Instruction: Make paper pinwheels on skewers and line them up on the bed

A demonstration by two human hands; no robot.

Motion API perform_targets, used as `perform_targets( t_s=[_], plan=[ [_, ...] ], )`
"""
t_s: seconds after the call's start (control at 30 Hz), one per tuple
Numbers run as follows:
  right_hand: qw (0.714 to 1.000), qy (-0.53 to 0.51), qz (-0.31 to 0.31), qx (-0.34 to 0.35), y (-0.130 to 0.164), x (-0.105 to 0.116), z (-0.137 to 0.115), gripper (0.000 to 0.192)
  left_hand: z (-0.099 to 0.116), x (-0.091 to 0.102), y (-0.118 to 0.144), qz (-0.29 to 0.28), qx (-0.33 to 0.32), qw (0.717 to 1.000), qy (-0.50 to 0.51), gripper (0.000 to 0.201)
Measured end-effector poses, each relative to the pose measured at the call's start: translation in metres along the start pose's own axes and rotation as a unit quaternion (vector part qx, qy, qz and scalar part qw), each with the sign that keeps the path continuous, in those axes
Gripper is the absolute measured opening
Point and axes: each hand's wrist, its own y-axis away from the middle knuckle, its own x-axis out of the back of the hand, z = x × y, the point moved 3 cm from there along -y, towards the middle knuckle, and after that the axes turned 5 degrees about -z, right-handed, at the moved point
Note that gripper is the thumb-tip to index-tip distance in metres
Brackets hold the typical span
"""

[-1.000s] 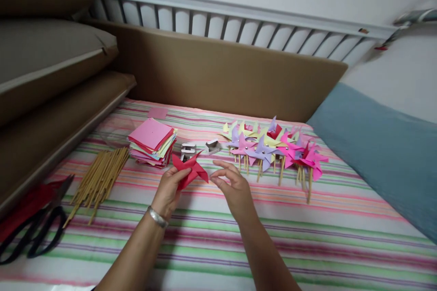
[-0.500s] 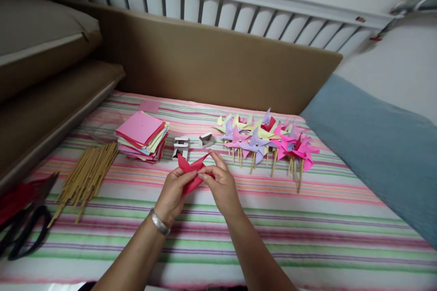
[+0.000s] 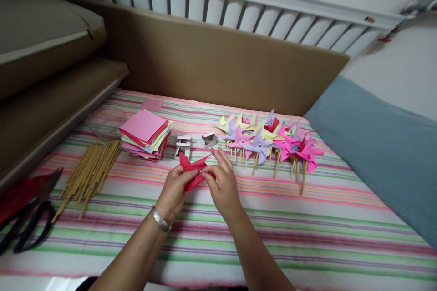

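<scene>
- Left hand [image 3: 175,186]: closed on the red paper [image 3: 193,171], thumb on top at its middle, fingers underneath; silver bangle [image 3: 161,219] on the wrist.
- Right hand [image 3: 221,182]: thumb and forefinger pinched at the middle of the red paper, where a small shiny point shows; other fingers spread loosely.
- Red paper: folded with pointed flaps, held just above the striped sheet [image 3: 307,227], in front of the paper stack [image 3: 146,134].
- Paper stack: coloured squares, pink on top.
- Sticks [image 3: 89,173]: loose bundle left of the stack.
- Scissors [image 3: 27,223]: black handles, far left of the stack, beside red scraps.
- Small white boxes [image 3: 183,144]: just right of the stack.
- Pinwheels [image 3: 269,143]: finished pile on sticks, well right of the stack.
- Blue pillow [image 3: 385,150]: beyond the pinwheels.
</scene>
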Motion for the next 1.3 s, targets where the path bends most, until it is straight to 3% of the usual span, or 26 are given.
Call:
perform_targets(
  t_s=[0.63,0.93,1.3],
  plan=[
    [0.984,-0.128,-0.045,-0.115,-0.0020,-0.0007,-0.0003,0.009,0.0012,0.0009,-0.0015,-0.027,0.013,0.999,0.009,0.024],
    [0.984,-0.122,-0.056,-0.116,-0.0025,0.0003,0.0002,0.007,0.0036,-0.0002,0.0007,-0.049,0.012,0.999,0.005,0.015],
    [0.980,-0.142,-0.035,-0.133,-0.0005,-0.0021,0.0010,0.009,0.0035,-0.0012,0.0012,-0.049,0.009,0.999,-0.001,0.018]
  ],
)
